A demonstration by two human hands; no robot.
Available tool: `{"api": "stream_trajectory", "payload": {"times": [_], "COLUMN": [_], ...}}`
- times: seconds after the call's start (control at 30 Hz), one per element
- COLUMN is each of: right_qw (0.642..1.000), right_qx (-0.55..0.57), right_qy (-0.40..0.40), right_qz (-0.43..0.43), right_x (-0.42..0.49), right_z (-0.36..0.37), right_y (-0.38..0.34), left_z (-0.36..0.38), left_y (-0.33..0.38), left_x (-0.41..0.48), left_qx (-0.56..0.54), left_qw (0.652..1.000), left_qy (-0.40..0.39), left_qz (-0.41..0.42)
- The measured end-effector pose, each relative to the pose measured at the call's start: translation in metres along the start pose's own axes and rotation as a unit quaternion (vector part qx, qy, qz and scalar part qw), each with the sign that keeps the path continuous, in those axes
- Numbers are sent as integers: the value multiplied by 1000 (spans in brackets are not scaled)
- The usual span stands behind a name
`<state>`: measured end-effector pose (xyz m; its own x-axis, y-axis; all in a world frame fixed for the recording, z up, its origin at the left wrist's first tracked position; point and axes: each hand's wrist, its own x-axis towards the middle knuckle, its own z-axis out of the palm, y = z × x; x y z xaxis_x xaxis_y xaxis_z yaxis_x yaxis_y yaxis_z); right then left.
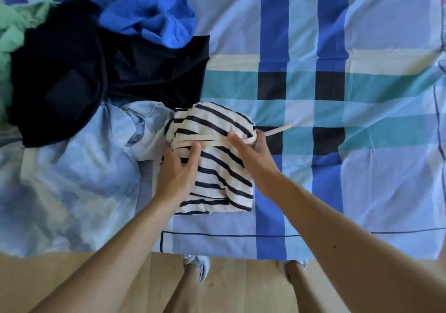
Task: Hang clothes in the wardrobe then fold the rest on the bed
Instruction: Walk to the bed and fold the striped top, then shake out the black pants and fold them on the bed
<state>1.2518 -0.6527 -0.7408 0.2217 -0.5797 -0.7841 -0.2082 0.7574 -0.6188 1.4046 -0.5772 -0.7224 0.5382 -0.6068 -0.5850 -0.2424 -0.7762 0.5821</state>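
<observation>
Striped top [217, 175] lay half-folded on the bedcover [362, 168], its near hem close to the bed's edge in front of you. Your left hand [178, 170] clasped its left side, fingers curled over the edge and thumb laid up onto the cream strap [212, 142]. Your right hand [251, 153] pinched the right edge, thumb on the strap, fingers wrapped behind where the strap's loose end poked out. The garment sat between both grips, most of it nearer you than your fingertips. To fold it well, I judge you needed to tuck that strap in first, square the stripes, then bring the bunched far part over flat. Beyond, to the left, lay the pale blue shirt [72, 172], the navy garment [96, 71] and the bright blue one [149, 11].
</observation>
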Motion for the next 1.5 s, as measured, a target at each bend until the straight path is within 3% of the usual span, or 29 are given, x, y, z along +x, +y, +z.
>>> {"api": "stream_trajectory", "payload": {"times": [0.07, 0.2, 0.33, 0.5, 0.67, 0.8, 0.93, 1.1, 1.17, 1.23, 1.33, 1.43, 1.5], "right_qw": [1000, 999, 997, 995, 988, 973, 953, 921, 897, 845, 793, 779, 774], "right_qx": [22, 29, 40, 22, -27, -80, -158, -288, -332, -400, -448, -513, -542], "right_qy": [7, 19, 41, 74, 143, 200, 238, 254, 280, 337, 373, 306, 283], "right_qz": [-9, -27, -57, -67, -61, -81, -99, -69, -84, -111, -174, -190, -163], "right_x": [0, -7, -26, -56, -88, -96, -76, -47, -48, -56, -66, -64, -62], "right_z": [10, 10, -23, -103, -219, -313, -372, -372, -363, -355, -346, -340, -342], "right_y": [3, 5, 9, 12, 10, -2, -7, 10, 20, 28, 39, 61, 74], "left_z": [7, 9, 17, 78, 173, 252, 302, 308, 300, 291, 283, 291, 302], "left_y": [-1, -3, 4, 41, 88, 136, 165, 158, 150, 141, 142, 142, 127], "left_x": [1, -1, -17, -63, -109, -137, -142, -135, -134, -133, -136, -134, -120], "left_qx": [18, 122, 19, -93, -119, -142, -83, 125, 165, 201, 233, 286, 358], "left_qw": [999, 993, 998, 986, 968, 962, 979, 987, 976, 960, 908, 819, 782], "left_qy": [-26, 6, -62, -136, -219, -235, -184, -51, -3, 36, 96, -14, -90], "left_qz": [-28, -6, 2, -5, -12, 7, 27, 81, 140, 193, 334, 497, 503]}}
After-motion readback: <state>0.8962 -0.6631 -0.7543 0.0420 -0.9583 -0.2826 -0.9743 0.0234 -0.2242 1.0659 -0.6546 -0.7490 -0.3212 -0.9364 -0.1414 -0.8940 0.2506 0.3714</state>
